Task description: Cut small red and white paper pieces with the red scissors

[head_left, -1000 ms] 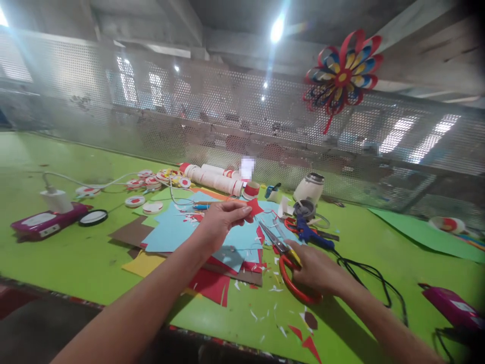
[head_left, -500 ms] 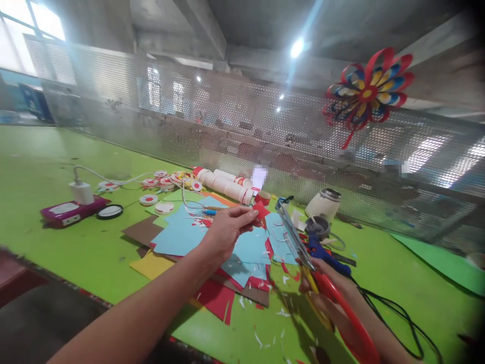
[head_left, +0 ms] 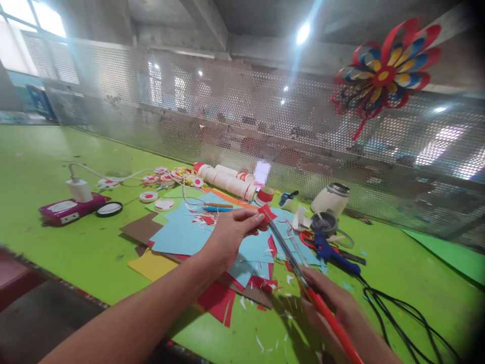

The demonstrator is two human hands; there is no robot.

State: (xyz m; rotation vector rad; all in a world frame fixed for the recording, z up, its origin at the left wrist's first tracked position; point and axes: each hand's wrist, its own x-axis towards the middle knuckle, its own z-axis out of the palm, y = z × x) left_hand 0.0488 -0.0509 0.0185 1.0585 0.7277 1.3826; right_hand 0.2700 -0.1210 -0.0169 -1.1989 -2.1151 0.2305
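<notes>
Between the thumb and fingers of my left hand (head_left: 233,235) is a small piece of red paper (head_left: 267,214), held above the stacked sheets. My right hand (head_left: 329,298) is wrapped round the red handles of a pair of scissors (head_left: 290,255). The blades lie nearly together and their tips reach the red paper's edge. Beneath my left hand spreads light blue paper (head_left: 178,235), over brown, yellow and red sheets. Red and white scraps (head_left: 265,285) lie below the scissors.
A blue glue gun (head_left: 337,255) with a black cord lies at right, near a white jar (head_left: 330,198). White paper rolls (head_left: 227,181) lie at the back, beside several round red-and-white pieces. At left stands a purple power strip (head_left: 70,208). A paper flower (head_left: 384,76) hangs above.
The scissors have swung left and their blades have closed, bringing the tips to the red paper. My left hand stays nearly still, holding the paper.
</notes>
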